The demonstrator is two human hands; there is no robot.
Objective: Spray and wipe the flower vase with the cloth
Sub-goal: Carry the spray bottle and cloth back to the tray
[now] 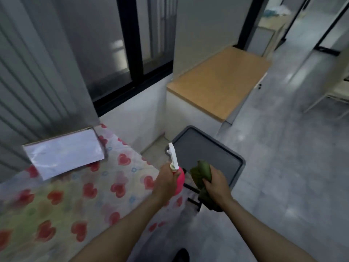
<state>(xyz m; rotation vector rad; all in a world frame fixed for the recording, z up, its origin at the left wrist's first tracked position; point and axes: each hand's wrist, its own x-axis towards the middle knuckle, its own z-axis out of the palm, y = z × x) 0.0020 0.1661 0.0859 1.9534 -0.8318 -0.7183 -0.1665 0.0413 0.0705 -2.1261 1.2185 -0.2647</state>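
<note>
My left hand grips a pink spray bottle with a white trigger head that points up and away from me. My right hand holds a bunched green cloth, and its tail hangs down below my wrist. Both hands are raised side by side over the right edge of the table, above a grey chair seat. No flower vase shows in this view.
A table with a heart-patterned cloth fills the lower left, with a white paper sheet near its far edge. A grey chair seat stands beside it. A wood-topped cabinet sits beyond. Grey tiled floor spreads right.
</note>
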